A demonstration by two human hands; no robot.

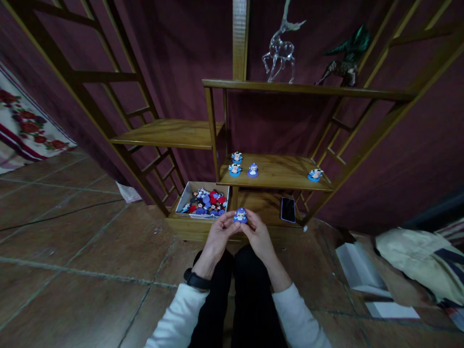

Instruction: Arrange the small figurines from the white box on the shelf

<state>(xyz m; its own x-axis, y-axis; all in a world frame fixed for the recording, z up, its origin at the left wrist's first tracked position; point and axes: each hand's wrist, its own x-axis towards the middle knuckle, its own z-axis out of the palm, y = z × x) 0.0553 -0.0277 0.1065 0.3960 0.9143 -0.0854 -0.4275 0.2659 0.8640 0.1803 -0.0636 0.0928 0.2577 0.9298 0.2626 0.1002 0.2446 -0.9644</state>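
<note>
Both hands meet in front of a low wooden shelf unit. My left hand (218, 236) and my right hand (258, 235) pinch a small figurine on a purple base (240, 215) between their fingertips. Behind it a white box (186, 193) holds several more small figurines in red, blue and purple. On the shelf board (279, 176) above stand several figurines: two on blue bases (234, 169) at the left, a purple-based one (253, 170) beside them, and one on blue (315, 175) at the right.
A phone (288, 209) lies flat on the bottom board. A glass deer (281, 48) and a dark green ornament (346, 55) stand on the top shelf. White boxes (357, 270) and a beige bag (416, 261) lie on the tiled floor at right.
</note>
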